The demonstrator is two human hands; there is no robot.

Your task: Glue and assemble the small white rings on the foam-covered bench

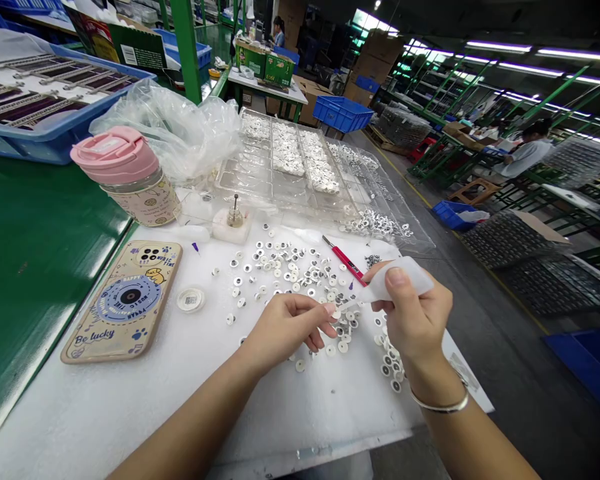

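Observation:
Over the white work sheet (190, 407), my left hand (293, 323) pinches a small white round part (336, 313) between thumb and fingertips. My right hand (415, 307) is wrapped round a white squeeze bottle (413, 275), tilted so its thin nozzle points left at the part. Many loose round parts (285, 260) lie scattered on the sheet behind and around my hands. A red tool (347, 263) lies just behind the bottle, close to a little pile of dark pieces (373, 261).
On the left are a phone (125, 300), a pink-lidded cup (130, 177), a round white container (190, 300) and a blue tray (45, 143). Divided clear trays (293, 193) of parts stand behind, beside a small glass jar (235, 215). Two people sit farther away.

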